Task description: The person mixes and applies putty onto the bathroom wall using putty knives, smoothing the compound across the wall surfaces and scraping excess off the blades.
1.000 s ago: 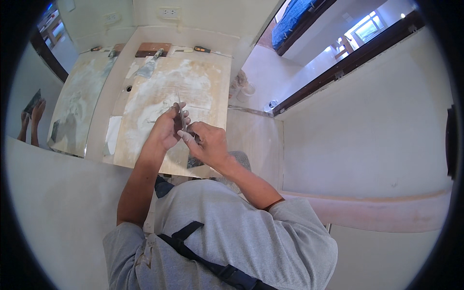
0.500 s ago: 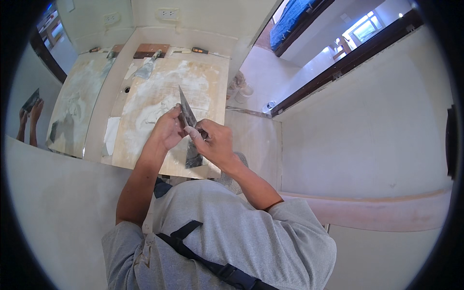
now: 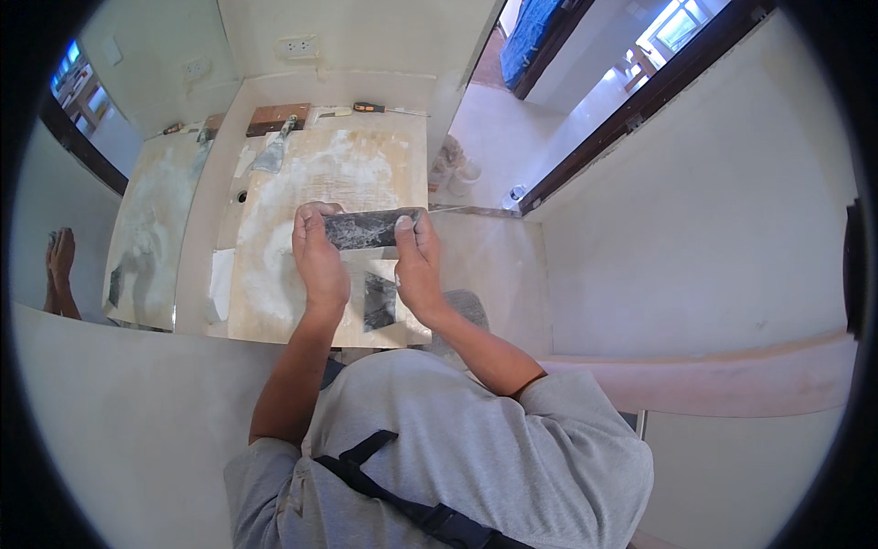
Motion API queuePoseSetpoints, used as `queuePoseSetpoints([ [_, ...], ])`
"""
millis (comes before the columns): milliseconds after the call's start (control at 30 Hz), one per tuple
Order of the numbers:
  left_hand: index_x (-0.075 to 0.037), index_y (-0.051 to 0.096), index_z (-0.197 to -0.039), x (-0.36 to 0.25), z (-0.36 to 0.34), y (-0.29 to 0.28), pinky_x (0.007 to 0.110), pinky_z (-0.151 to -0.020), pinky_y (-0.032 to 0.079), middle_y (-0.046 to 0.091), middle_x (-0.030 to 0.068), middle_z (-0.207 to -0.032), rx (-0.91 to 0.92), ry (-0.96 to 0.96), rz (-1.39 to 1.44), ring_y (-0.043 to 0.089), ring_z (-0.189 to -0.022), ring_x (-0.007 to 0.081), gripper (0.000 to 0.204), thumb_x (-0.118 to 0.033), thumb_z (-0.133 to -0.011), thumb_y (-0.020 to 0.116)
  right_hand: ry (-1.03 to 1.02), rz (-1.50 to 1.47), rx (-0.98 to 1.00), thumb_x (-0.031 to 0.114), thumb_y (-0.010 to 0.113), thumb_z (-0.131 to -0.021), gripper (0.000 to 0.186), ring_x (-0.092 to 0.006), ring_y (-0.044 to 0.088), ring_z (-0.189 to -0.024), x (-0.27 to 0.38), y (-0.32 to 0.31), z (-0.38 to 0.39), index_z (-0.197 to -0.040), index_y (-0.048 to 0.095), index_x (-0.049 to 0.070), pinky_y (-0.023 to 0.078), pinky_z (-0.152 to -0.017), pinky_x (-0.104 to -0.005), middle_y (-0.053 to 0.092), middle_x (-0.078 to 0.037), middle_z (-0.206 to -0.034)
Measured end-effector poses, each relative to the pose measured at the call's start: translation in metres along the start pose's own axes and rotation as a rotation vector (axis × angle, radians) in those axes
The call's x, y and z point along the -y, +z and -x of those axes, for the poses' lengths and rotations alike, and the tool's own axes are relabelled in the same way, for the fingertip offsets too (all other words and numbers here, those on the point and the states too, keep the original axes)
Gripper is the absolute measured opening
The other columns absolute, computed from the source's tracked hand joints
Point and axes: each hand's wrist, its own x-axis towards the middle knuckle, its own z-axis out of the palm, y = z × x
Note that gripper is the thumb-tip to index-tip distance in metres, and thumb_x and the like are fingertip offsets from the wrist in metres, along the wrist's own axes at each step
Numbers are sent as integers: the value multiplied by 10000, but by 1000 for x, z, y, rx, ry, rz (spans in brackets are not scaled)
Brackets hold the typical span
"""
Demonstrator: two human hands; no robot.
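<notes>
A dark rectangular strip with pale marbling, like a cut piece of tile, is held level above the wooden board. My left hand grips its left end, fingers curled behind it. At the other end my right hand is closed on it, thumb on the face towards me. A second dark marbled piece lies on the board just below the held one. White powder or smeared paste covers much of the board.
A scraper lies at the board's far left, by a reddish-brown block. An orange-and-black screwdriver lies along the back. A mirror stands on the left; a white wall rises on the right. Containers stand beyond the board.
The held strip has turned from steeply tilted and nearly edge-on to level, its broad face showing. My hands have moved apart to its two ends. The view has shifted slightly.
</notes>
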Motion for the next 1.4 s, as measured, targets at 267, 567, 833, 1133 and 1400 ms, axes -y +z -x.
queuePoseSetpoints([
  [267, -92, 411, -764, -6, 5, 17, 300, -622, 344, 410, 18, -707, -38, 138, 60, 377, -646, 130, 459, -395, -1103, 355, 64, -210, -17, 343, 439, -1112, 359, -45, 325, -649, -11, 16, -9, -862, 473, 88, 296, -545, -223, 388, 60, -726],
  [567, -119, 379, -707, 0, -5, 14, 281, -512, 245, 340, -19, -610, -40, 69, 60, 294, -556, 90, 458, -361, -1096, 373, 41, -296, 24, 367, 425, -1110, 379, -65, 359, -638, -26, 26, -7, -843, 477, 103, 319, -554, -265, 405, 45, -717],
  [833, -78, 494, -848, 26, -30, -17, 295, -699, 375, 481, 33, -799, 70, 60, -118, 445, -746, 131, 343, -304, -1083, 386, 165, -241, 134, 351, 460, -1096, 349, -80, 468, -752, -22, 20, -14, -949, 549, 47, 406, -662, -257, 534, -11, -830],
  [1133, -79, 539, -1114, 46, -16, -21, 354, -925, 455, 572, 51, -1012, -32, -215, 363, 576, -979, 189, 310, -337, -1114, 367, -309, -92, -87, 65, 647, -969, 120, -158, 602, -807, -29, 31, -3, -1054, 583, 10, 500, -711, -310, 641, -122, -960],
  [1400, -134, 521, -978, 41, -32, -37, 245, -598, 444, 507, -14, -771, 201, -291, 408, 494, -655, 92, 258, -351, -1096, 445, -422, 184, 230, 54, 791, -821, 276, -286, 697, -903, -12, 9, 16, -1026, 612, 8, 555, -787, -349, 679, -161, -991],
])
